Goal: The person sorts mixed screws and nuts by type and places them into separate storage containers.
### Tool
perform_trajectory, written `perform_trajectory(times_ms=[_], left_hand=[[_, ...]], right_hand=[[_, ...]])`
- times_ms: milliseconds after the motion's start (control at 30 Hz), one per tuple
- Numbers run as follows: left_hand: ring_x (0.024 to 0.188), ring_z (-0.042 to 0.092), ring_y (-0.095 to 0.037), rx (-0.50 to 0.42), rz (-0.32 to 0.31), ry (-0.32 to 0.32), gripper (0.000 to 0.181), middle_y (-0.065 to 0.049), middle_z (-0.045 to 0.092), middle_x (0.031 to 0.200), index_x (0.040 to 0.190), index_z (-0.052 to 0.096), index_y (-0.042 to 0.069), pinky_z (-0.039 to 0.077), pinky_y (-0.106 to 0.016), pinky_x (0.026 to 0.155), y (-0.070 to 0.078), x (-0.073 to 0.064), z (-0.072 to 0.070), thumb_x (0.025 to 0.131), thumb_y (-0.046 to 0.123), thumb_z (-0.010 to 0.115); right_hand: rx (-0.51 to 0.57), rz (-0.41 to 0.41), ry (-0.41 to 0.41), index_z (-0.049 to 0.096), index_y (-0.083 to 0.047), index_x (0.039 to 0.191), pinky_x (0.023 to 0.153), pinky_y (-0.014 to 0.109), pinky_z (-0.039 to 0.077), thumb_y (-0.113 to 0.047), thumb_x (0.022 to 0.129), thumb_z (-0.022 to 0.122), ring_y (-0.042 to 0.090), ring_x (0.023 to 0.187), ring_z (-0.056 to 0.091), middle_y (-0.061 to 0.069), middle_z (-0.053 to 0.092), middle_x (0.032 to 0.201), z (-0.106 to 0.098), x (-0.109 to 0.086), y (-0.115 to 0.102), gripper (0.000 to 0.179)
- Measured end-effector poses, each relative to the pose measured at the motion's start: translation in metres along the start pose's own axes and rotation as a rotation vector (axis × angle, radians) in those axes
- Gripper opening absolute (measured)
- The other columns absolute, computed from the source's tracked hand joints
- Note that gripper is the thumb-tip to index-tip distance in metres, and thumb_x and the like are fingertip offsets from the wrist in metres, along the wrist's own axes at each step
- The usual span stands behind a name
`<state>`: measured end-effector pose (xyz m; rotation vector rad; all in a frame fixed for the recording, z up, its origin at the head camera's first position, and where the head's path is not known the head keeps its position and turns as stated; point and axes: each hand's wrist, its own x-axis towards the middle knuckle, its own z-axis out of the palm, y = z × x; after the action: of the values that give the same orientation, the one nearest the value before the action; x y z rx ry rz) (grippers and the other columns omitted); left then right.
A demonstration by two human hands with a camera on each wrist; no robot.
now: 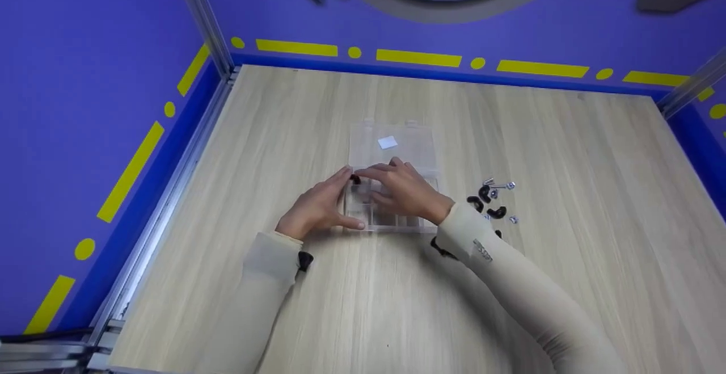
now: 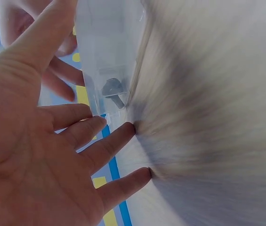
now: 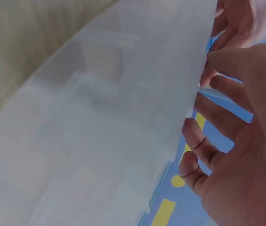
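Note:
A clear plastic compartment box (image 1: 397,228) lies in front of me with its lid (image 1: 420,144) folded back behind it. My left hand (image 1: 320,201) lies along the box's left side, thumb at the near corner and fingers extended; two fingertips touch the tabletop in the left wrist view. A small black piece (image 1: 355,179) sits in the far-left compartment, showing through the wall as a dark piece (image 2: 113,89). Over the box reaches my right hand (image 1: 405,189), its index finger stretched toward that corner. Loosely bent fingers show on the right hand (image 3: 241,136), with nothing visible between them.
Right of the box lie several curved black pieces (image 1: 497,212) and silver screws (image 1: 502,185) on the wooden table (image 1: 590,192). A white square label (image 1: 387,142) is on the lid. Blue panels (image 1: 442,70) stand along the table's back and sides.

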<state>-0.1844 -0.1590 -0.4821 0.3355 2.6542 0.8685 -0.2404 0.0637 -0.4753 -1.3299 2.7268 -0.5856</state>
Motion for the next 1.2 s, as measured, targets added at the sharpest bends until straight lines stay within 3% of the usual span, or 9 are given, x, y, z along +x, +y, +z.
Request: perform_trajectory(times_ms=[300,533,767,967,1200], left_hand=[[0.155,0.022,-0.028,0.019,0.027,-0.011,0.122,-0.005,0.011,0.172,0.166,0.013,0.009,0.026,-0.044,0.125,-0.002,-0.001,-0.003,0.078,0.050,0.088],[0.157,0.013,-0.025,0.000,0.044,-0.041,0.123,-0.007,0.005,0.173,0.165,0.008,0.007,0.019,-0.041,0.127,-0.001,-0.002,-0.003,0.081,0.048,0.087],[0.157,0.010,-0.025,-0.012,0.059,-0.062,0.125,-0.010,0.005,0.172,0.165,0.008,0.004,0.016,-0.039,0.128,0.001,0.002,-0.004,0.079,0.044,0.089],[0.157,0.011,-0.026,0.000,0.060,-0.059,0.126,-0.010,0.007,0.172,0.164,0.009,0.004,0.016,-0.041,0.128,0.003,0.004,-0.004,0.077,0.044,0.091],[0.157,0.011,-0.027,-0.009,0.050,-0.045,0.127,-0.008,0.006,0.172,0.165,0.009,0.005,0.015,-0.040,0.128,0.002,0.003,-0.001,0.076,0.044,0.091]], right_hand=[[-0.013,0.016,0.139,0.061,-0.010,0.143,0.094,0.047,0.050,-0.015,0.099,0.068,0.030,0.113,0.062,0.010,0.065,0.139,-0.023,-0.033,0.026,0.045],[0.013,0.089,0.195,0.061,-0.010,0.143,0.103,0.051,0.048,-0.011,0.099,0.067,0.032,0.125,0.059,0.011,0.063,0.140,-0.032,-0.062,0.050,0.044],[0.017,0.155,0.217,0.061,-0.006,0.142,0.102,0.052,0.049,-0.008,0.099,0.068,0.034,0.125,0.057,0.014,0.063,0.139,-0.036,-0.092,0.071,0.044],[0.020,0.200,0.233,0.065,-0.004,0.136,0.088,0.049,0.054,-0.003,0.096,0.069,0.038,0.115,0.059,0.017,0.064,0.135,-0.036,-0.116,0.087,0.040],[0.011,0.220,0.252,0.070,0.002,0.127,0.090,0.052,0.052,0.004,0.092,0.069,0.041,0.107,0.060,0.023,0.067,0.125,-0.035,-0.135,0.102,0.035]])
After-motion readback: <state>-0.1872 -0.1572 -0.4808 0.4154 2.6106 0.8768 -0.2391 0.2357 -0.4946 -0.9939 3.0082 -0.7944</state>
